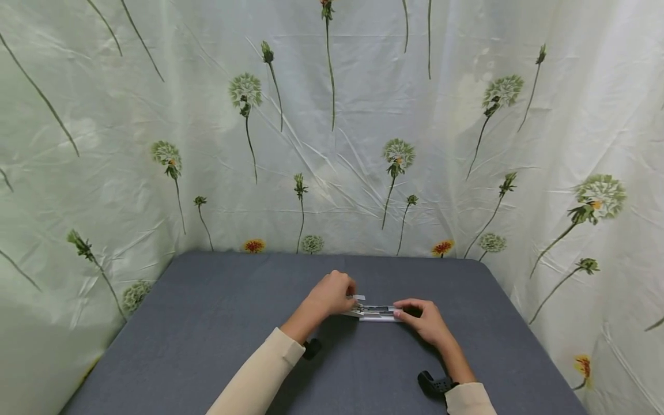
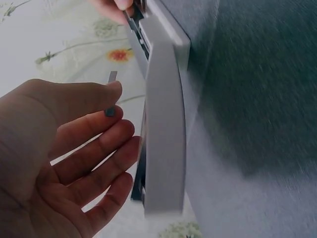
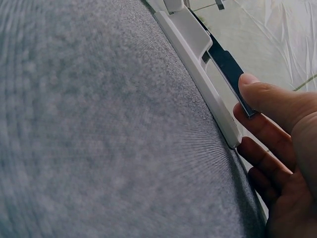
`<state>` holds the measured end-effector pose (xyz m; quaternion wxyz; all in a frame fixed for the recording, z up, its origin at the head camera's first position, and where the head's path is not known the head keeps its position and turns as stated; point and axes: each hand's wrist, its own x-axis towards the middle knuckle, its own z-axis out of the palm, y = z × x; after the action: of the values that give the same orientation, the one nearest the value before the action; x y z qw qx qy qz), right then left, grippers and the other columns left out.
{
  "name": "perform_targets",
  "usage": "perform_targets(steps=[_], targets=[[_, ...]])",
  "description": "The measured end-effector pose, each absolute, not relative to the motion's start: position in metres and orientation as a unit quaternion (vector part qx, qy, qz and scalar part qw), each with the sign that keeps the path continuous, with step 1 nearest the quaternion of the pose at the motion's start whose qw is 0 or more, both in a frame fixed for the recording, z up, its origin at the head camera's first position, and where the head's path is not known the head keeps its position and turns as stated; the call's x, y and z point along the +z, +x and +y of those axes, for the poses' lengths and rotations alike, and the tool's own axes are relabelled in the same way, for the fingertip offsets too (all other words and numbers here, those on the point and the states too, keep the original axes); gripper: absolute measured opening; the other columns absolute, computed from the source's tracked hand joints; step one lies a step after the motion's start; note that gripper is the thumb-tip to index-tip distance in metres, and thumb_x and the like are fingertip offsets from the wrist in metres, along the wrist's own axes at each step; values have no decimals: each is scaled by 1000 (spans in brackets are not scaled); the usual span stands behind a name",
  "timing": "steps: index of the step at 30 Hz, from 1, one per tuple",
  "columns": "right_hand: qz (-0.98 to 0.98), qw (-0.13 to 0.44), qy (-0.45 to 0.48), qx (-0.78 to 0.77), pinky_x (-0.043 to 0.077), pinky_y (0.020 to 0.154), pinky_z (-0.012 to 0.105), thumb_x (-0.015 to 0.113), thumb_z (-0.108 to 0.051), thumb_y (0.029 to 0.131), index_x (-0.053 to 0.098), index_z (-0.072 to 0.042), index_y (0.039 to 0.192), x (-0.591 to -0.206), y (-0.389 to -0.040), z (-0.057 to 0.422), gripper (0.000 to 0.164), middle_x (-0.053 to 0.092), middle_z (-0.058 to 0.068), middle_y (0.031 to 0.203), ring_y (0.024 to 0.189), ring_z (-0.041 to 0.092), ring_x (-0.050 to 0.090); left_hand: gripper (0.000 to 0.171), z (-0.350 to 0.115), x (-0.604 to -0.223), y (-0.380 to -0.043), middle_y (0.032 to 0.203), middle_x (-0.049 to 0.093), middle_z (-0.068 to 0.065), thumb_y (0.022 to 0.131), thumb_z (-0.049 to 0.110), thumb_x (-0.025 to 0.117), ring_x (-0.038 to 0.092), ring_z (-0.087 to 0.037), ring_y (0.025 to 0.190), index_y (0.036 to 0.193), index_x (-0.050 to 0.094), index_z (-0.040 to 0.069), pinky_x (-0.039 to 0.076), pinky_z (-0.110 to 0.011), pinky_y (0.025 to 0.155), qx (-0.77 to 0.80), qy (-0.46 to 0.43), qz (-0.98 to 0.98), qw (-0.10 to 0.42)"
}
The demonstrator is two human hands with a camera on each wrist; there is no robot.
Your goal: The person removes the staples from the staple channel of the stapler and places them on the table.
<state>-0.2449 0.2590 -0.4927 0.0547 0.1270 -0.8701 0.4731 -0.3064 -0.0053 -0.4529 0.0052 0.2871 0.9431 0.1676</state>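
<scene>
A white stapler [image 1: 377,318] lies opened out on the table, its long cover [image 2: 166,134] swung back to the left and its dark metal magazine [image 3: 226,63] showing above the white base [image 3: 200,87]. Between thumb and index finger, my left hand [image 1: 331,295] pinches a short strip of staples [image 2: 113,76] just above the stapler. The other left fingers are loosely bent beside the cover. At the right end, my right hand [image 1: 426,323] pinches the magazine's tip between thumb and index finger, while another fingertip is at the end of the base.
A dark grey cloth covers the table [image 1: 233,300]. Behind and beside it hangs a pale curtain [image 1: 342,155] printed with dandelions. Black straps [image 1: 434,385] are on both wrists.
</scene>
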Motion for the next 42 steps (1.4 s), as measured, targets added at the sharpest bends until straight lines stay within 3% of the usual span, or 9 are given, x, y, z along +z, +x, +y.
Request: perform_targets(steps=[4, 14, 22, 29, 42], targets=[[-867, 56, 126, 478, 51, 84, 22, 79, -11, 90, 78, -1, 109, -495, -246, 260, 21, 77, 13, 107, 93, 5, 64, 15, -18, -454, -306, 98, 75, 0, 93, 24, 77, 70, -13, 87, 103, 80, 13, 58, -30, 75, 183, 281, 942, 1], [-865, 58, 124, 483, 51, 83, 24, 79, -10, 90, 78, 0, 109, -495, -245, 259, 22, 77, 15, 106, 92, 5, 64, 9, -51, -458, -306, 83, 73, 4, 88, 24, 81, 64, -8, 76, 85, 77, 17, 54, -29, 71, 219, 280, 933, -52], [-866, 55, 118, 484, 51, 83, 22, 79, -11, 91, 78, -1, 111, -511, -254, 263, 23, 77, 16, 109, 93, 5, 65, 9, -81, -454, -302, 82, 73, 6, 87, 25, 83, 65, -8, 77, 86, 78, 17, 55, -29, 72, 245, 267, 930, -68], [-868, 61, 114, 479, 51, 84, 21, 80, -20, 91, 80, -10, 111, -534, -268, 273, 23, 78, 8, 109, 95, 2, 64, 8, -104, -456, -300, 84, 74, 6, 87, 22, 84, 68, -12, 81, 88, 78, 17, 57, -32, 75, 262, 264, 925, -78], [-866, 58, 115, 483, 51, 85, 22, 81, -24, 90, 80, -13, 110, -534, -269, 274, 23, 78, 6, 109, 95, 4, 65, 8, -141, -462, -294, 92, 76, 2, 85, 24, 85, 71, -25, 92, 89, 80, 18, 56, -40, 79, 272, 233, 930, -86]])
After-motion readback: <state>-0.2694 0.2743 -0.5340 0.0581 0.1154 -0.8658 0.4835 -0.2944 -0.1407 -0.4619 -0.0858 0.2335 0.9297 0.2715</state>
